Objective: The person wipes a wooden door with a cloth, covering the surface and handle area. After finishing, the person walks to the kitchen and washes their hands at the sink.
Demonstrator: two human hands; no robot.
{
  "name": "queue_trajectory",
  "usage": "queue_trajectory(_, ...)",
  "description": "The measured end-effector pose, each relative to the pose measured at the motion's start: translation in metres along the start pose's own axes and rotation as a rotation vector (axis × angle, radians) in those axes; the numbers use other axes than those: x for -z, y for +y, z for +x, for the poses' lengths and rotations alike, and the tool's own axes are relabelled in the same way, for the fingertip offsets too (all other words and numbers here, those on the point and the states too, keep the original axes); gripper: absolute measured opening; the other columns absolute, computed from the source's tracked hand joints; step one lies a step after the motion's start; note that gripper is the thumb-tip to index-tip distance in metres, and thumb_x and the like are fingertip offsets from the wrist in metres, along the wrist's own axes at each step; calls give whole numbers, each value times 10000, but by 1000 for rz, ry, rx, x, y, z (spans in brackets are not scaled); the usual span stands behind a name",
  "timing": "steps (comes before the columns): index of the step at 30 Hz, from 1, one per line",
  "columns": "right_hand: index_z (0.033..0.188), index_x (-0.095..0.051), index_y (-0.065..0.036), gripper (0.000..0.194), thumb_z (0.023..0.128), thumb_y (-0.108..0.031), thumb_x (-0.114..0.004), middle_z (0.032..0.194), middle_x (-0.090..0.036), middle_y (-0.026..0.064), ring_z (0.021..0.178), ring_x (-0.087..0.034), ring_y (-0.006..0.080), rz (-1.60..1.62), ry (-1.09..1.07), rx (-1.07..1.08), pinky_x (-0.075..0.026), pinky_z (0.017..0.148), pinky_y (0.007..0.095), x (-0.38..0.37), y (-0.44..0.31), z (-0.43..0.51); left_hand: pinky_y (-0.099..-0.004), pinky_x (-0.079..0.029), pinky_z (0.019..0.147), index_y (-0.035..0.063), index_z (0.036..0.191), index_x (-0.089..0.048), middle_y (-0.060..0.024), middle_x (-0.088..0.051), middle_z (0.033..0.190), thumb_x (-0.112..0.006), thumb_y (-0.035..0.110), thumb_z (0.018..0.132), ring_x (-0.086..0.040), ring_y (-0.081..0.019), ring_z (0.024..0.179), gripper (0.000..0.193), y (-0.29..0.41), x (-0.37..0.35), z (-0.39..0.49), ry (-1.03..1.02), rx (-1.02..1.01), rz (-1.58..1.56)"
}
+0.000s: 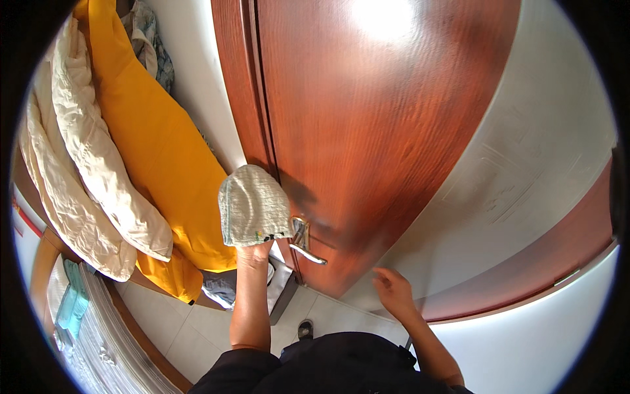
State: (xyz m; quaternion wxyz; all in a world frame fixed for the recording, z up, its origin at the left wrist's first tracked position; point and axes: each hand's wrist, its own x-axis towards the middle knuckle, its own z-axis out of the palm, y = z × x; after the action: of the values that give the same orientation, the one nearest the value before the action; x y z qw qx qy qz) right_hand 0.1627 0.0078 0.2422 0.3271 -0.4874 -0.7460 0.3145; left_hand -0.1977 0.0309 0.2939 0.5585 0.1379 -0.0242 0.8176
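A pale, textured cloth mitt covers my left hand down to the wrist. Its lower edge carries small dark and coloured marks, and the fingers inside are hidden. The mitt is raised in front of the frame of a reddish-brown wooden door. Just to its right is the door's shiny metal lever handle; whether they touch is unclear. My right hand hangs in the air near the door's lower right edge, holding nothing, with its fingers loosely bent and apart.
At left hang a yellow cloth and cream quilted covers. A bed with a striped cover stands lower left, above a tiled floor. A dark-edged box sits beside the door frame. A pale wall panel curves along the right.
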Motion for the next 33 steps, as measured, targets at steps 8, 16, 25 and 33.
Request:
queue_trajectory(8,1370,-501,30,583,906,-272,-683,1144,-638,210,1080,-625,372,-430,-312,289,-485,931,474,-121,-64,79,-566,-480,1047,79,1403,-555,-168,-572,1419,-548,652,941,-570,-380,1262,736,25,26,-57,75,315,-70)
queue_trajectory(16,755,-585,-78,187,824,-219,-685,688,-647,93,670,-669,279,-439,87,280,-517,646,437,-205,-36,100,-360,-627,629,53,1218,-611,-95,-724,1032,-692,101,919,-729,-214,792,314,55,93,-115,571,558,431)
queue_trajectory(25,702,-593,-80,244,817,-286,-656,748,-662,113,677,-661,338,-219,222,144,-500,605,481,-233,-20,96,-366,-609,820,61,1225,-627,-85,-714,1116,-688,209,971,-717,-215,968,300,94,125,-175,522,574,422)
queue_trajectory(33,853,-709,-68,327,850,-381,-614,808,-718,182,754,-705,352,-433,-88,37,-548,696,475,-215,-72,27,-419,-596,835,63,1189,-630,-86,-707,1071,-693,115,905,-705,-252,933,296,134,144,-254,679,647,529)
